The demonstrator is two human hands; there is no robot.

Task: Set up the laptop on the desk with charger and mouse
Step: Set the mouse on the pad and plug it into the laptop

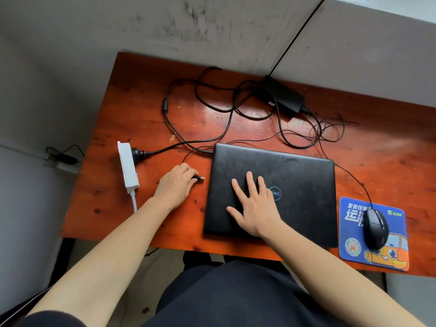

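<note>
**Orange wooden desk [141, 102] against a grey wall, closed laptop [295, 175] at its middle**

At the left, a white power strip [127, 165] lies on the desk with a black plug [138, 152] in its far side. Just right of it, the left hand [175, 185] pinches a USB plug [200, 177] in curled fingertips, the metal end pointing at the laptop's left edge, near but apart. The right hand [254, 208] lies flat on the black lid, fingers straight and spread. Behind the laptop, the charger brick [282, 96] sits among looped black cables [212, 107]. At the right, a black wired mouse [375, 228] rests on a blue mouse pad [349, 232] just beside the laptop
</note>
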